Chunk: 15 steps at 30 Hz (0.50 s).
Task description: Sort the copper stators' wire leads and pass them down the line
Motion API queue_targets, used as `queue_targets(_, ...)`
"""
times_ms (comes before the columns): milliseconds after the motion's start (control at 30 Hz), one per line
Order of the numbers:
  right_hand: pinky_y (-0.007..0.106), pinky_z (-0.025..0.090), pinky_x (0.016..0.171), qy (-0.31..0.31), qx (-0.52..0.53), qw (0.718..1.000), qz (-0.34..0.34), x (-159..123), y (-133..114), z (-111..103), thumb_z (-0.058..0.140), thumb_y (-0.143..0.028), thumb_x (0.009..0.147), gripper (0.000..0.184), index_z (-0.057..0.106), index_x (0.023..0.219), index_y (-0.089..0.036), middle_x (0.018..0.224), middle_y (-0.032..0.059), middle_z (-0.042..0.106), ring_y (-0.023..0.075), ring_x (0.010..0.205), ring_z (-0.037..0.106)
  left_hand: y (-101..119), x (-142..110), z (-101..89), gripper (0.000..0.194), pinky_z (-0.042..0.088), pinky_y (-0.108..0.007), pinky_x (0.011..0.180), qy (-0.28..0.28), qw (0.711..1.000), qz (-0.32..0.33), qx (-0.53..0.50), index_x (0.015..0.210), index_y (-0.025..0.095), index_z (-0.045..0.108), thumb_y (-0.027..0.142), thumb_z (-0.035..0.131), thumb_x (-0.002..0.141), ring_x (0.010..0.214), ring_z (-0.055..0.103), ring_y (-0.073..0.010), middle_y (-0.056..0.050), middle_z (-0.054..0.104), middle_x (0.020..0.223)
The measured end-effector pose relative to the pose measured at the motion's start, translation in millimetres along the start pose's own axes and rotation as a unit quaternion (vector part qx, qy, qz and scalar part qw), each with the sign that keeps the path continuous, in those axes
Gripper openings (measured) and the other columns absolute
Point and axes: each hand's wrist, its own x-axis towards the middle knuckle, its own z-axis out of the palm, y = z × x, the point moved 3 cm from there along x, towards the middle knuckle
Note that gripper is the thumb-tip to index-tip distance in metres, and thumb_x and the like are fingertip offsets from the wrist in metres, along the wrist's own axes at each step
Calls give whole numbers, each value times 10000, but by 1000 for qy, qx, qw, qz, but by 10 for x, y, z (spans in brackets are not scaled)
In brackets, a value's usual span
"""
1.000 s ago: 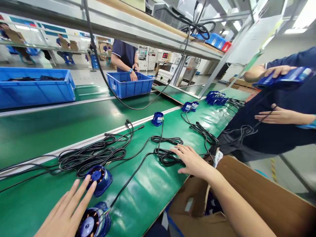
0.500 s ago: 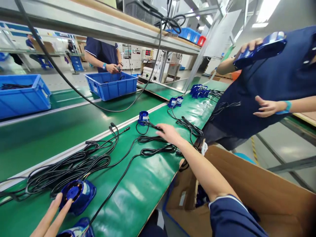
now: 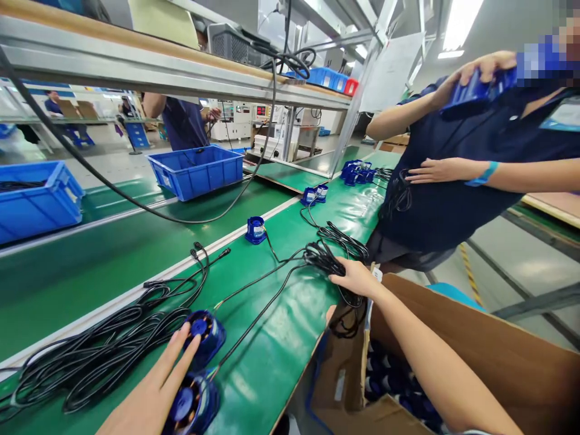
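My left hand [image 3: 151,389] lies flat with fingers stretched out, its fingertips touching a blue round fan [image 3: 205,333] on the green bench. A second blue fan [image 3: 193,406] sits just below it, by my palm. My right hand [image 3: 354,277] is closed on a bundle of black cable [image 3: 330,261] at the bench's near edge, and some loops hang over the edge. A big tangle of black cable [image 3: 97,350] lies to the left of the fans. A small blue fan [image 3: 255,229] stands upright farther along.
An open cardboard box [image 3: 471,356] holding blue parts stands at the right, below the bench edge. A person in a dark shirt [image 3: 453,199] stands close at the right, holding a blue part up high. Blue crates [image 3: 197,171] sit on the far conveyor, another person behind.
My right hand has pulled back from the far cable toward the bench edge, dragging the cable bundle with it. My left hand has stayed on the blue fan.
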Motion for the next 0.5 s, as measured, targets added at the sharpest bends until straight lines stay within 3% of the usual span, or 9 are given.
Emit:
queue_targets(100, 340, 519, 930, 15, -9, 997, 71, 203, 373, -13, 579, -374, 941, 517, 636, 1370, -91, 1257, 182, 703, 308, 1136, 682, 154, 805, 8, 1181, 611, -397, 984, -64, 997, 26, -16, 1653, 315, 99, 341, 803, 705, 1432, 495, -365, -119, 113, 1730)
queue_targets(200, 416, 493, 1012, 26, -33, 989, 144, 488, 654, -9, 613, -397, 913, 663, 532, 1488, -79, 1375, 225, 629, 368, 1246, 622, 167, 1679, 58, 1171, 443, -465, 1194, -152, 988, -3, -19, 1656, 226, 79, 394, 802, 749, 1562, 261, -366, -129, -43, 1731)
queue_targets(300, 456, 488, 1024, 37, -48, 976, 209, 741, 925, -61, 614, -443, 913, 692, 505, 1506, -103, 1377, 225, 620, 385, 1261, 606, 137, 2381, 117, 1191, 352, -446, 1255, -174, 985, 0, -17, 1653, 168, 70, 423, 804, 751, 1591, 167, -353, -140, -103, 1724)
queue_targets(433, 471, 510, 972, 69, -57, 953, 289, 976, 1285, -202, 581, -485, 936, 612, 563, 1416, -105, 1361, 238, 595, 390, 1198, 636, 143, 3103, 236, 1235, 336, -382, 1262, -186, 982, 39, -19, 1652, 162, 77, 399, 849, 717, 1585, 215, -324, -168, -52, 1728)
queue_targets(500, 497, 511, 943, 100, -62, 936, 331, 1049, 1419, -277, 567, -456, 942, 600, 550, 1407, -78, 1363, 274, 564, 414, 1200, 624, 206, 3437, 294, 1258, 314, -404, 1275, -187, 981, 57, -13, 1649, 180, 110, 399, 891, 688, 1585, 220, -326, -183, 6, 1728)
